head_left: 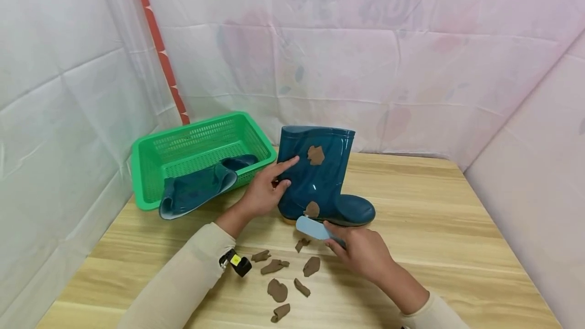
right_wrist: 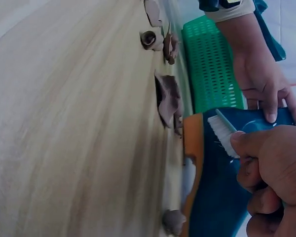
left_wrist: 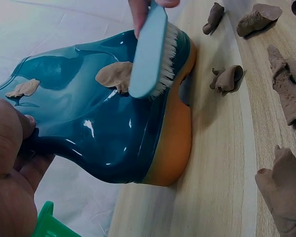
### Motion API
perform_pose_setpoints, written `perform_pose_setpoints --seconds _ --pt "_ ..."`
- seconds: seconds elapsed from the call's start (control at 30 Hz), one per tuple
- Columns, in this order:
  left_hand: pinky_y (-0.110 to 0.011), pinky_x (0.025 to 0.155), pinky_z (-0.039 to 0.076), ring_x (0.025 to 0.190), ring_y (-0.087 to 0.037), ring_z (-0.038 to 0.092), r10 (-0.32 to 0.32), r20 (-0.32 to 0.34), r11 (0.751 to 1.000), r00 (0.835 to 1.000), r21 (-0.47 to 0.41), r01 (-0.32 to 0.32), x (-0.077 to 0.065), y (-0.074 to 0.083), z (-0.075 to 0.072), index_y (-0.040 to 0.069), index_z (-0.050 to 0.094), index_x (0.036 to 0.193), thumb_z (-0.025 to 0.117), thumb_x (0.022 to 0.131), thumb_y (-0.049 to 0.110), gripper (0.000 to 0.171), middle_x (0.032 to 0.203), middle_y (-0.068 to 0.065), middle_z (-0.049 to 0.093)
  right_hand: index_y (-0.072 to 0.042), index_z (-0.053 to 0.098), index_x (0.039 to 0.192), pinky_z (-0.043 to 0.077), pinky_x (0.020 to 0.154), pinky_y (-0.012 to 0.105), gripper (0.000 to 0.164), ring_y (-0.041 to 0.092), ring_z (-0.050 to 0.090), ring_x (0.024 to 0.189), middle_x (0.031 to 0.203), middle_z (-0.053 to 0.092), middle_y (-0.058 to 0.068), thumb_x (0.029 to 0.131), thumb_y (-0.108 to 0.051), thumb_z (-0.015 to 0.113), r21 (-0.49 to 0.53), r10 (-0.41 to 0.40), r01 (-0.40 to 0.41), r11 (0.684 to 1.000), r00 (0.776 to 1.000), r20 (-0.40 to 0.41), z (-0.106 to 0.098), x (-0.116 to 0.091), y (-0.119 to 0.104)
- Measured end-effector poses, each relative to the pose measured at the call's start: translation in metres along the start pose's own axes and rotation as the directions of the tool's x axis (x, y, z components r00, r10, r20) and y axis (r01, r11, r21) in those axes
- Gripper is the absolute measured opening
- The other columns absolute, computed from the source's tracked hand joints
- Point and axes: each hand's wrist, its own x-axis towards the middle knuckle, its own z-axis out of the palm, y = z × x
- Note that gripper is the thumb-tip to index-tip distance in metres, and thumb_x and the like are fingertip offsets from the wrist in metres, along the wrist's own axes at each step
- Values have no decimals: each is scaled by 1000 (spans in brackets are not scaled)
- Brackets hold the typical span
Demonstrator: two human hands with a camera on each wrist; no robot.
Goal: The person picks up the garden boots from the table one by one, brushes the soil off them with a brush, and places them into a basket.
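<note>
A dark blue rubber boot with an orange sole stands upright on the table, toe to the right. My left hand grips the back of its shaft, thumb on the near side and fingers partly hidden behind. In my right hand is a light blue scrub brush, held by its handle. Its white bristles are at the lower boot, right beside a brown clay-like patch. Another brown patch sticks higher on the shaft.
Several brown flakes lie on the wooden table in front of the boot. At the left, a green plastic basket holds a second blue boot, its opening hanging over the near rim. White cloth walls surround the table.
</note>
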Motion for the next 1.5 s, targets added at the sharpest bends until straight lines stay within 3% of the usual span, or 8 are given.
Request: perform_pose_setpoints --seconds 0.07,0.23,0.47,0.53,0.73,1.0,1.27,1.5 --pt "-31 54 41 50 -14 38 -1 -8 1000 1000 -3 1 0 0 0 29 45 157 60 104 4 61 155 -10 44 -16 73 132 37 47 23 42 -4 43 54 70 66 -10 93 -31 78 7 -29 29 1000 999 -39 -2 1 -1" --pt "-30 55 41 52 -14 39 -10 -17 1000 1000 0 10 0 0 -1 29 46 157 61 103 4 61 154 -10 46 -13 71 133 32 43 22 45 -4 40 51 72 68 -7 92 -30 79 11 -25 27 1000 990 -139 -6 5 -3" --pt "-30 55 40 51 -14 37 -9 3 1000 1000 -5 9 0 0 -1 30 45 157 60 104 7 60 154 -10 45 -16 72 133 33 44 24 41 -1 38 49 59 57 -11 95 -31 76 -33 17 -15 999 999 41 -1 1 -2" --pt "-30 55 40 51 -14 38 -9 0 1000 1000 -4 9 0 0 -1 30 45 157 60 104 6 60 155 -10 45 -16 72 133 34 45 24 41 -1 38 49 60 57 -12 95 -32 76 -26 5 -5 1000 1000 31 -2 0 -3" --pt "-30 55 42 53 -14 40 -6 -19 1000 1000 10 7 0 0 -2 29 46 157 61 103 4 61 153 -10 47 -14 72 133 30 42 23 45 -3 35 48 62 57 -13 92 -31 80 -11 -3 2 1000 990 -140 -5 5 -3" --pt "-29 54 41 50 -12 38 -14 -16 1000 1000 5 14 0 2 1 31 46 157 62 103 5 62 158 -10 41 -16 71 135 36 45 24 45 -1 43 51 65 63 -10 93 -32 78 -6 46 -46 999 999 6 1 1 -2" --pt "-30 56 43 54 -13 41 -14 -22 1000 1000 -2 14 0 1 0 30 47 156 62 103 4 61 156 -12 43 -14 71 134 30 42 23 46 -3 36 48 63 59 -13 92 -30 79 2 2 -2 1000 992 -124 -4 5 -4" --pt "-30 55 41 51 -13 39 5 -18 1000 1000 -4 -6 0 3 0 28 46 156 62 103 5 60 157 -14 41 -15 72 133 38 46 24 44 -2 46 53 74 71 -4 92 -31 79 -15 23 -23 1000 1000 -21 2 1 -3"
